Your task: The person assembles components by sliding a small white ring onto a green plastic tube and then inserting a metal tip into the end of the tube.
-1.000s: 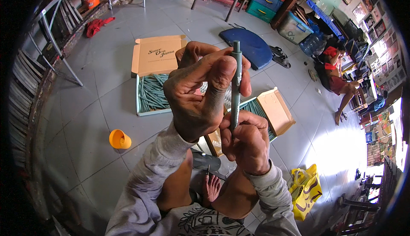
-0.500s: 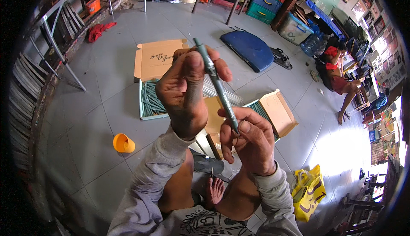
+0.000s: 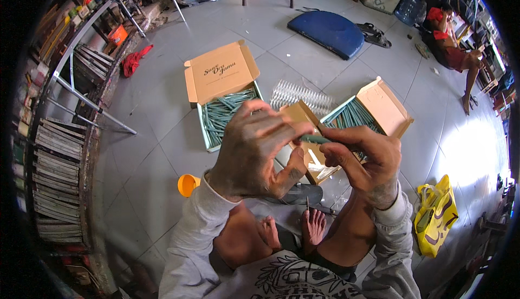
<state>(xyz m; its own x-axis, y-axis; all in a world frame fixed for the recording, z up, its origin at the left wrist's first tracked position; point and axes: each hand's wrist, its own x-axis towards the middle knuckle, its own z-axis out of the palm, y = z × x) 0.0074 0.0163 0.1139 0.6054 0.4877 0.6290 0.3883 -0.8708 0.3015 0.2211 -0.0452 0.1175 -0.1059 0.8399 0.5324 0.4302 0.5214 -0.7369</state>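
Note:
A slim green pen is pinched between the thumb and forefinger of my right hand. My left hand is at the pen's other end, slightly blurred. Its thumb stands apart from its outstretched fingers, and whether a fingertip touches the pen I cannot tell. Behind my left hand is an open cardboard box full of loose green pens. To the right, partly behind my right hand, a second open box holds more of them in rows. Between these is a smaller brown box, partly covered by my hands.
Clear ridged plastic lies beyond the middle box. An orange cup is at left, a yellow bag at right. Farther off are a blue pad, sandals and a seated person. Metal legs stand at left.
The pen has gone from upright and held in both hands to nearly level in my right hand. My left fingers have spread off it. The view has shifted, showing more of the boxes.

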